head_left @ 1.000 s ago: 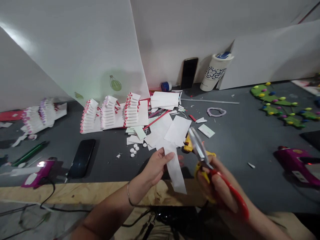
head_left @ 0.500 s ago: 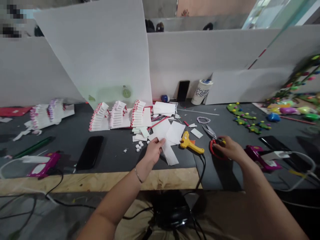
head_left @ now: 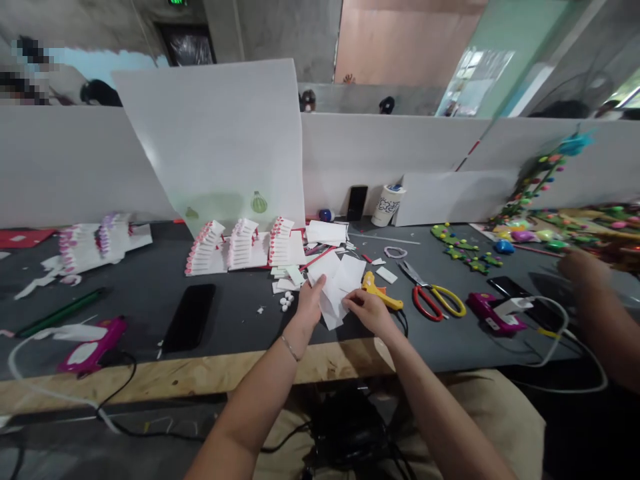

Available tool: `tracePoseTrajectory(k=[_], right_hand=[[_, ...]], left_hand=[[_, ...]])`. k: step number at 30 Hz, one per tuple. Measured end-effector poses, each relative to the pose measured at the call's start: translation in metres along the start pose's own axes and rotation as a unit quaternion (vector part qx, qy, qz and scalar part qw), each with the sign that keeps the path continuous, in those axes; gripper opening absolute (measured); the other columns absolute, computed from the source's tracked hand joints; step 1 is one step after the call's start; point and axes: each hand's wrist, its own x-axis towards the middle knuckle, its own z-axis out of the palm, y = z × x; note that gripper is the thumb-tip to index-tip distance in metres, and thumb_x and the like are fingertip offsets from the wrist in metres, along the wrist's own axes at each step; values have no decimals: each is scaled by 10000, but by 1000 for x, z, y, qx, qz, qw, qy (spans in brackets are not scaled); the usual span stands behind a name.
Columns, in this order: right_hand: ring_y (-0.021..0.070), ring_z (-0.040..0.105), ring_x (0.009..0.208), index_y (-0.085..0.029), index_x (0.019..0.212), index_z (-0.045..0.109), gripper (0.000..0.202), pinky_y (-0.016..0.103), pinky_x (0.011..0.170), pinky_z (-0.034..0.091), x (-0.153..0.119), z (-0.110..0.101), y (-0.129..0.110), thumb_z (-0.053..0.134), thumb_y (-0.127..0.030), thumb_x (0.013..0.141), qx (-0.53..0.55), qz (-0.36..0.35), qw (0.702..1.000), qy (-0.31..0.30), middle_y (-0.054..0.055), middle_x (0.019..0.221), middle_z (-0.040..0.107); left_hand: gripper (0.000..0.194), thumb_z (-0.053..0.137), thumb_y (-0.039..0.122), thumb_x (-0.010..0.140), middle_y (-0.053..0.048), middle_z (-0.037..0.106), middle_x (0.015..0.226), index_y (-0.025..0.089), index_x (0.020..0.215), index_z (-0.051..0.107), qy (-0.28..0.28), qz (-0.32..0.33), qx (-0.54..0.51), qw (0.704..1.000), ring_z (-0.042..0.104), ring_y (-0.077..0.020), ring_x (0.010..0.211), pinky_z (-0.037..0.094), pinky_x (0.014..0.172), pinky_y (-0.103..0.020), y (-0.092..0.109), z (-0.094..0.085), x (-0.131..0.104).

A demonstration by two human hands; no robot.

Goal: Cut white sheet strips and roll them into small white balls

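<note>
My right fingertips are too small to read
The co-worker's hand (head_left: 585,273) blurs, its arm cut off at the right edge.

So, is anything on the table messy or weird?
Yes, a bit. Paper scraps lie scattered instead of stacked, near the yellow glue gun. The scissors were left open, blades apart, which looks a little careless. I see no spill.

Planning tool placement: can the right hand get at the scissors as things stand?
Likely yes: the scissors lie uncovered on the table, handles nearer the person. The yellow glue gun lies between, but looks low enough for the right hand to pass over.
</note>
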Motion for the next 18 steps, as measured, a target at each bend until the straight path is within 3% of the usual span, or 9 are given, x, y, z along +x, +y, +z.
tracePoseTrajectory(k=[2,6,10,15,18], right_hand=[[171,623,646,-180,798,631,261,285,616,483,8,3,2,498,-394,862,12,9,1000,10,34,710,680],[164,636,685,-157,1000,624,292,278,609,498,18,6,2,531,-401,870,13,28,999,11,49,825,698],[161,626,675,-144,907,654,234,293,635,517,31,11,2,595,-369,877,-20,45,998,-25,18,739,662],[216,622,995,-165,1200,572,328,417,830,540,64,-2,6,579,-345,926,-66,72,995,-16,79,1197,600],[226,607,1030,-178,1193,581,312,429,865,522,78,-16,5,577,-338,926,-94,73,993,25,88,1222,591]], left_hand=[[440,870,290,551,-61,738,783,129,899,655,-3,5,-7,1000,673,-184,668,520,699,-304,1,-1,1],[409,851,237,585,-71,745,849,142,930,654,-2,9,-20,1000,693,-198,740,521,744,-311,0,-1,1],[378,835,233,624,-71,740,874,147,939,646,1,2,-35,999,695,-193,757,521,765,-319,1,-1,3],[285,789,254,704,-51,708,732,145,891,604,8,-28,-51,998,661,-158,606,539,691,-328,3,-6,9],[176,734,215,756,-45,687,686,142,840,598,10,-42,-63,997,644,-141,573,534,672,-306,4,-8,10]])
